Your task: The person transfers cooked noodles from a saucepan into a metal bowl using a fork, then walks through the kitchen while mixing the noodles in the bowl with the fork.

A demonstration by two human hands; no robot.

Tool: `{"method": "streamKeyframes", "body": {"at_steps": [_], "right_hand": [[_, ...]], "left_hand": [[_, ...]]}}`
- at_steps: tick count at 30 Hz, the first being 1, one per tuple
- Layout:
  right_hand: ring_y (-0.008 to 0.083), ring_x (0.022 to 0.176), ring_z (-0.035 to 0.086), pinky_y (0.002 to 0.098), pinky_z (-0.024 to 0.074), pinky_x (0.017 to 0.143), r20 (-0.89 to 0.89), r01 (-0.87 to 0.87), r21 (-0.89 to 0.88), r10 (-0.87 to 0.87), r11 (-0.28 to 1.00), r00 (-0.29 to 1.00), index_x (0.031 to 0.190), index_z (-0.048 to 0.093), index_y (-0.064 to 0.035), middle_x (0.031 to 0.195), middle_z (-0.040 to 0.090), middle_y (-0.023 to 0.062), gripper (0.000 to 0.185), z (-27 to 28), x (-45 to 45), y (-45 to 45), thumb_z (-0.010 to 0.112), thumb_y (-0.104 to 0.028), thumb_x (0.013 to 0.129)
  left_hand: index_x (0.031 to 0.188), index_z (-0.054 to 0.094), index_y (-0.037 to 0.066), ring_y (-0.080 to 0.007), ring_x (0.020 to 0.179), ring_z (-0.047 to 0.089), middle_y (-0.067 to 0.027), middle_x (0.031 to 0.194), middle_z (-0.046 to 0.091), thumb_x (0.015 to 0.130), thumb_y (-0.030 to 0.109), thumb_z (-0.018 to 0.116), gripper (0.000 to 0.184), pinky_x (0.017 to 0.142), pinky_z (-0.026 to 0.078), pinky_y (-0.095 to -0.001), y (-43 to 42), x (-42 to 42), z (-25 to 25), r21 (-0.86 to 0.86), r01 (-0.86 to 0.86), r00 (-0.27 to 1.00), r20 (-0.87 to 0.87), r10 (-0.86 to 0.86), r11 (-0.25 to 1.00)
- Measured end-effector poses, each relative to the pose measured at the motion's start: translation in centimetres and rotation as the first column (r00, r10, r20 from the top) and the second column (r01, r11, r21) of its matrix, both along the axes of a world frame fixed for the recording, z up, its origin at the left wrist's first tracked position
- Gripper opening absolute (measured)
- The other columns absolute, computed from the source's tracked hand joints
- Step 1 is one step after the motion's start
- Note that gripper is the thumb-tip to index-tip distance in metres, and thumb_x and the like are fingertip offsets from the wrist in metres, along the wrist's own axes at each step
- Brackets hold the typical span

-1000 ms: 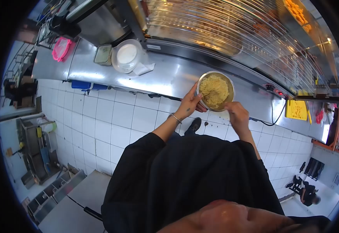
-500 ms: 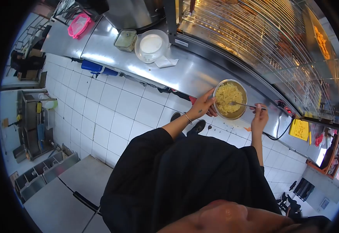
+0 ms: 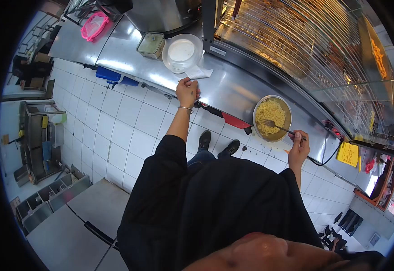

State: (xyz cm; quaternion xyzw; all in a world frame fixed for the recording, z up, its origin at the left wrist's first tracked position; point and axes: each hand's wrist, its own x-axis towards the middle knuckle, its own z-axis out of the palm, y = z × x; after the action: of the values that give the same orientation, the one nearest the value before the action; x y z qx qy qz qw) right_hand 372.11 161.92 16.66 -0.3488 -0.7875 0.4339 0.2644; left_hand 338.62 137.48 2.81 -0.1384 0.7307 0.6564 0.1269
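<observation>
My left hand (image 3: 187, 91) is at the counter's front edge, with its fingers curled close to a crumpled white paper napkin (image 3: 199, 73). Whether anything is pinched in them is hidden. Just behind lies a round translucent plastic lid or dish (image 3: 181, 50). My right hand (image 3: 299, 147) grips a metal fork (image 3: 282, 128) by its dark handle end. The fork's tines rest in pale yellow shredded or mashed food (image 3: 269, 111) inside a round steel bowl (image 3: 288, 109), which stands on the counter near the front edge.
Along the steel counter (image 3: 233, 83) stand a square lidded container (image 3: 151, 45), a large metal pot (image 3: 161, 16) and a pink basket (image 3: 95, 26). A lit glass cabinet with wire racks (image 3: 296, 40) rises behind the bowl. A yellow item (image 3: 348, 153) is at right.
My left hand has let go of the bowl's side and moved left to the napkin. The bowl now stands unheld, while my right hand keeps the fork in the food.
</observation>
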Motion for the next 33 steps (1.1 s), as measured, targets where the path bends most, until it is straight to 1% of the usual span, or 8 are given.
{"method": "streamKeyframes", "body": {"at_steps": [5,8,11,14,17,19,23,33], "right_hand": [[0.0139,0.084,0.065,0.0272,0.0487,0.077,0.038,0.052,-0.031,-0.051,0.998,0.998,0.102,0.060,-0.0006,0.092,0.063,0.0057,0.022,-0.1,0.5,-0.7,0.052,-0.021,0.102],[0.0139,0.084,0.065,0.0272,0.0488,0.077,0.025,0.063,-0.052,-0.062,0.997,0.998,0.102,0.060,-0.0008,0.091,0.064,0.0057,0.022,-0.3,0.9,-0.8,0.052,-0.021,0.102],[0.0138,0.084,0.065,0.0272,0.0490,0.077,0.041,0.074,-0.048,-0.072,0.996,0.997,0.102,0.060,-0.0009,0.091,0.064,0.0058,0.022,-0.4,1.2,-0.8,0.051,-0.021,0.102],[0.0139,0.084,0.065,0.0271,0.0493,0.077,0.053,0.085,-0.053,-0.082,0.995,0.995,0.102,0.060,-0.0011,0.092,0.064,0.0061,0.022,-0.4,1.4,-0.6,0.051,-0.022,0.102],[0.0160,0.085,0.067,0.0278,0.0494,0.078,0.034,0.095,-0.065,-0.093,0.993,0.995,0.102,0.060,-0.0005,0.093,0.065,0.0078,0.022,-0.2,1.3,-0.8,0.051,-0.021,0.102],[0.0193,0.087,0.069,0.0288,0.0490,0.081,0.011,0.086,-0.064,-0.085,0.994,0.996,0.103,0.060,0.0007,0.095,0.067,0.0101,0.022,0.4,1.1,-1.1,0.052,-0.020,0.101],[0.0193,0.088,0.069,0.0291,0.0490,0.084,0.007,0.051,-0.003,-0.051,0.999,0.999,0.103,0.060,0.0014,0.095,0.067,0.0101,0.018,0.8,0.8,-1.7,0.053,-0.015,0.100],[0.0189,0.088,0.068,0.0294,0.0498,0.082,0.037,0.032,0.006,-0.032,0.999,0.999,0.103,0.060,0.0009,0.095,0.066,0.0104,0.020,0.9,0.6,-2.0,0.053,-0.017,0.100]], "left_hand": [[0.096,0.066,-0.001,-0.0193,0.058,0.061,-0.0096,0.090,0.063,0.079,0.019,0.077,0.028,0.048,0.049,-0.0294,0.2,-1.2,-4.9,-0.277,-0.056,0.930,-0.365,-0.051,0.959],[0.095,0.064,0.000,-0.0192,0.055,0.058,-0.0091,0.082,0.064,0.080,0.023,0.076,0.031,0.052,0.048,-0.0301,0.6,-1.5,-5.1,-0.206,-0.067,0.948,-0.320,-0.003,0.976],[0.095,0.060,0.000,-0.0202,0.054,0.058,-0.0097,0.073,0.064,0.082,0.025,0.074,0.031,0.054,0.048,-0.0324,1.2,-0.7,-1.1,0.085,-0.074,0.987,-0.133,0.085,0.994],[0.096,0.057,0.000,-0.0194,0.056,0.061,-0.0091,0.069,0.064,0.084,0.023,0.071,0.029,0.053,0.049,-0.0318,0.6,-1.4,-2.6,-0.145,-0.045,0.990,-0.139,0.025,0.988],[0.099,0.054,0.001,-0.0251,0.063,0.066,-0.0111,0.070,0.065,0.083,0.023,0.069,0.032,0.059,0.051,-0.0361,0.8,0.3,2.6,-0.218,0.092,0.996,0.042,-0.084,0.972],[0.100,0.051,0.001,-0.0314,0.068,0.067,-0.0137,0.071,0.065,0.081,0.026,0.070,0.037,0.064,0.051,-0.0404,0.2,0.7,0.1,-0.361,0.115,0.988,-0.053,-0.144,0.925],[0.102,0.047,0.003,-0.0419,0.075,0.065,-0.0191,0.071,0.066,0.077,0.031,0.072,0.045,0.073,0.050,-0.0476,0.0,2.8,1.5,-0.540,0.088,0.956,-0.190,-0.223,0.837],[0.106,0.048,0.004,-0.0382,0.075,0.066,-0.0181,0.073,0.066,0.082,0.036,0.069,0.045,0.069,0.050,-0.0470,0.1,3.7,2.8,-0.558,0.084,0.960,-0.176,-0.217,0.826]]}}
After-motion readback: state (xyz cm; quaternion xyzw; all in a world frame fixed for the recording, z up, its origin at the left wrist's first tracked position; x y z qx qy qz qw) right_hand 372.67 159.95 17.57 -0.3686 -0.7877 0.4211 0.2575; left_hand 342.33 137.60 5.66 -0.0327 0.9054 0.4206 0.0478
